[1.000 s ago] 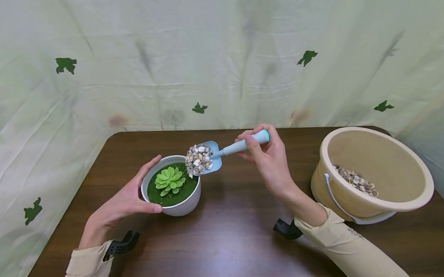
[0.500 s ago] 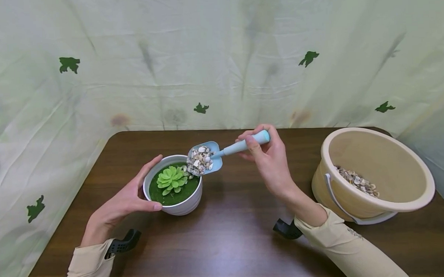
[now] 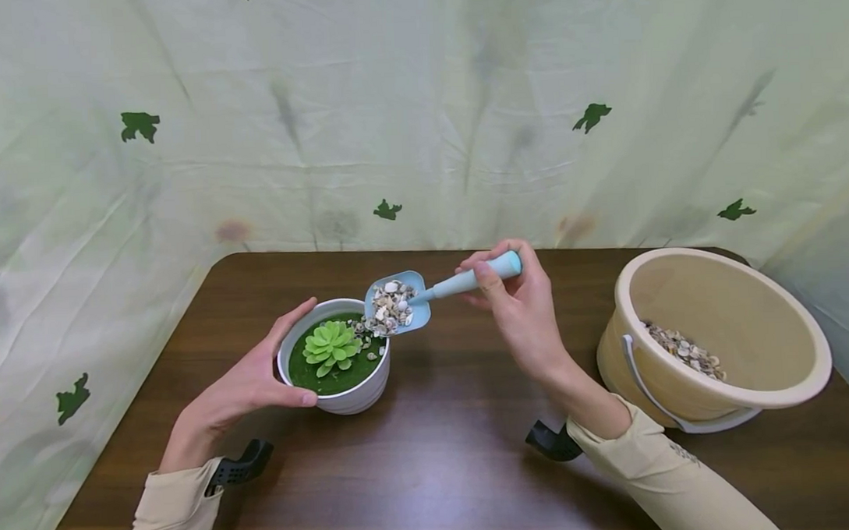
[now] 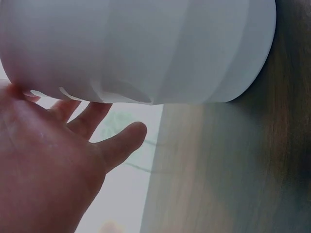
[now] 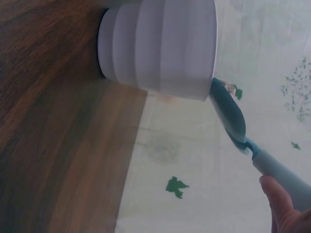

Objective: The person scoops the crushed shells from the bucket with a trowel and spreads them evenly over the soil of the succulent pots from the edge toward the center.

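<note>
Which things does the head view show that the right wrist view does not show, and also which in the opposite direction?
Only the head view: the left hand, the green succulent with shell-like bits beside it, and the cream bucket with more such bits inside.

Only the right wrist view: the underside of the blue scoop; the head view shows its loaded top.

Both: the white pot, the scoop, at least part of the right hand, the brown table and the pale curtain.
</note>
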The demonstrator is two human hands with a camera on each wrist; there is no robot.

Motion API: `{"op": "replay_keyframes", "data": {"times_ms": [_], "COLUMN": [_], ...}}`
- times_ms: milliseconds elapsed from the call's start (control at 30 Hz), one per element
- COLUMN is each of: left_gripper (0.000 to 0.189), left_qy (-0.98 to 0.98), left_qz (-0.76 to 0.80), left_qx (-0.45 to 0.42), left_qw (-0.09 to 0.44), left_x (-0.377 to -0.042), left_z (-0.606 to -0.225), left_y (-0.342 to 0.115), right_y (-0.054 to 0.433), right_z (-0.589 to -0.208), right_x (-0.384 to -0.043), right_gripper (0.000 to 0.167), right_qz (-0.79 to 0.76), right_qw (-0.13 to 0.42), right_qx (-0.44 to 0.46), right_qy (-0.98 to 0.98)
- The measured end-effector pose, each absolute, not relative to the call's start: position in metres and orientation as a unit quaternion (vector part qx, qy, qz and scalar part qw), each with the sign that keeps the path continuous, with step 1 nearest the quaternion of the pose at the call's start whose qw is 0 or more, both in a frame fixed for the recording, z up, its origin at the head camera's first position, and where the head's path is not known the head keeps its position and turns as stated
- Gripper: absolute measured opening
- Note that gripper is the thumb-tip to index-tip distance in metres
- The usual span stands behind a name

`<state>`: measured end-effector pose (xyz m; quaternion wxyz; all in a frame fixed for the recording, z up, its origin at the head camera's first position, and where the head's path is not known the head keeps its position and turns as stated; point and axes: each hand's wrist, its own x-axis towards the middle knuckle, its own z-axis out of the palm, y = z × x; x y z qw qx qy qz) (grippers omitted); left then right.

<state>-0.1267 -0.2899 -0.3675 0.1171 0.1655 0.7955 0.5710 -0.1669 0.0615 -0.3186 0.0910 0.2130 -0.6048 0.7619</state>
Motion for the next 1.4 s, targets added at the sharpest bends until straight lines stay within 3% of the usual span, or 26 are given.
{"op": "replay_keyframes", "data": {"times_ms": [333,700,1067,1400], "left_gripper": [0.109,0.115,0.108,0.115], "left_qy": [0.753,0.801,0.753,0.774], "left_qz": [0.615,0.566,0.617,0.597], "left_qx": [0.183,0.169,0.177,0.177], "left_qw": [0.147,0.101,0.143,0.114], "left_x": [-0.1259,-0.1266,-0.1254,-0.1264], "left_z": [-0.3677,-0.3694,-0.3703,-0.3702], "left_y": [-0.2912,-0.2879,-0.2893,-0.2871], "right_y": [0.06,0.0585,0.0568,0.0594], "right_z": [-0.3158,-0.3148,-0.3132,-0.3139], "right_x": [-0.1635,-0.1614,-0.1592,-0.1578], "right_gripper": [0.016,0.016,0.019,0.02], "right_qz": [0.765,0.762,0.755,0.762], "right_qw": [0.092,0.103,0.108,0.112], "right_qx": [0.214,0.217,0.22,0.21], "right_qy": [-0.6,-0.602,-0.608,-0.602]}}
